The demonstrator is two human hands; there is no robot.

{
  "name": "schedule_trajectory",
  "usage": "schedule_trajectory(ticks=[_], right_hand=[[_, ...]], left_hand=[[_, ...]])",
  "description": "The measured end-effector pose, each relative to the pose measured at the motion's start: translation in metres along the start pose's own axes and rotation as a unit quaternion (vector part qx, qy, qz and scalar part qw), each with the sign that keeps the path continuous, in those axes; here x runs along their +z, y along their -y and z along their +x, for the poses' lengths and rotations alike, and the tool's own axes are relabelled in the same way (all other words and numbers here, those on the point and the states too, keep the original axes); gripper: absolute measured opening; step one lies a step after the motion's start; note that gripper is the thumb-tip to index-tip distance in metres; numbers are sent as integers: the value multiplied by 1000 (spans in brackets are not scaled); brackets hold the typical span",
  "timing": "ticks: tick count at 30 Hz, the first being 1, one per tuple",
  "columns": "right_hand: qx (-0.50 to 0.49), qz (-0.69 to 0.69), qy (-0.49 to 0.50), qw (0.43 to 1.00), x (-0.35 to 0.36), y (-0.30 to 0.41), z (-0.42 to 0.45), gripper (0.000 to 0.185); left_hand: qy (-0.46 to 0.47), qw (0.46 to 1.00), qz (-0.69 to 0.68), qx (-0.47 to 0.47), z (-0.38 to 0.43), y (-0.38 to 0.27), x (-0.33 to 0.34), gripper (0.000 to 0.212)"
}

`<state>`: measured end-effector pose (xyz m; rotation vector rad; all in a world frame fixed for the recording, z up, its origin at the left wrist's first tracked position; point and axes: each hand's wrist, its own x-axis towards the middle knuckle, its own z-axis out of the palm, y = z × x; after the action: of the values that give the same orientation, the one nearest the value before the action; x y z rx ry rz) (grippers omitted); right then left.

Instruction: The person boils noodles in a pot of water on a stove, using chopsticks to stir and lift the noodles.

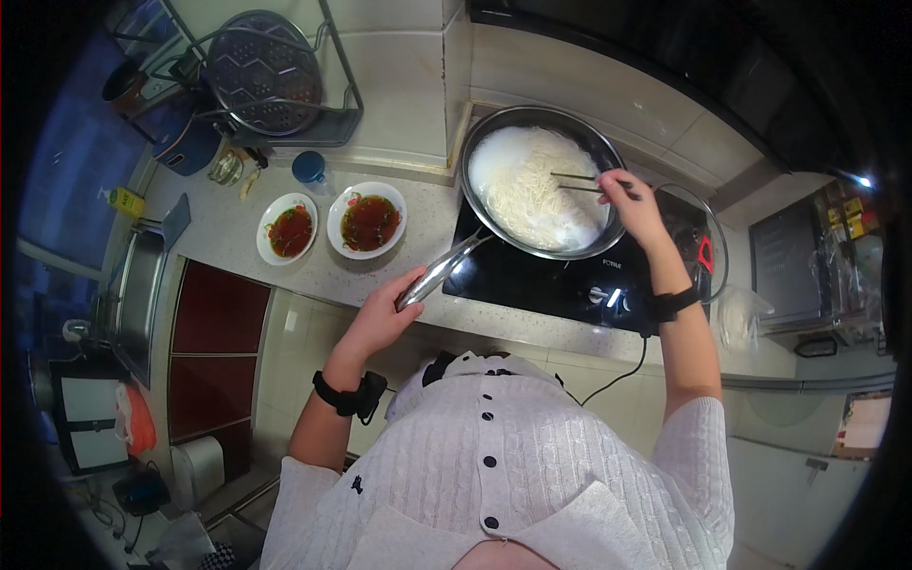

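Observation:
A metal wok (473, 178) stands on the black glass cooktop (527, 278), full of pale noodles (531, 196) in white, foamy water. Its silvery handle (443, 269) points toward the front left, and my left hand (385, 313) is wrapped around the end of it. With my right hand (634, 206) I hold a pair of dark chopsticks (581, 177); their tips are spread apart in the noodles. On the counter left of the wok are two white bowls (401, 226) of reddish-brown broth with green bits floating in it.
A blue-lidded jar (308, 168) is behind the bowls. Farther left are a rack with a perforated steamer plate (265, 71), a yellow detergent bottle (127, 201) and a sink (132, 306). Right of the wok lies a glass lid (718, 214). A dark cable (634, 370) hangs from my right wrist.

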<state>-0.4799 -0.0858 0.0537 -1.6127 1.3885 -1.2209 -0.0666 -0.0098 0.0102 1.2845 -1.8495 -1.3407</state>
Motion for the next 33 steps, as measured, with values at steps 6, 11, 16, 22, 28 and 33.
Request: schedule_trajectory(ticks=[6,11,16,22,28,33], right_hand=[[114,87,88,986,15,22,-6,22],[78,77,8,994,7,23,-2,24],[121,50,79,988,13,26,-13,22],[89,66,-12,994,3,17,-24,19],[115,95,-17,989,-7,37,-37,21],[112,33,3,993,-6,13,-44,20]], left_hand=[[0,1000,9,-8,-3,-5,-2,52],[-4,1000,-1,8,-2,1,0,52],[5,1000,5,11,-1,-1,-2,52],[1,1000,-4,11,0,-1,-1,51],[6,1000,1,-4,-3,-11,-4,51],[4,1000,-1,3,-1,-6,-2,52]])
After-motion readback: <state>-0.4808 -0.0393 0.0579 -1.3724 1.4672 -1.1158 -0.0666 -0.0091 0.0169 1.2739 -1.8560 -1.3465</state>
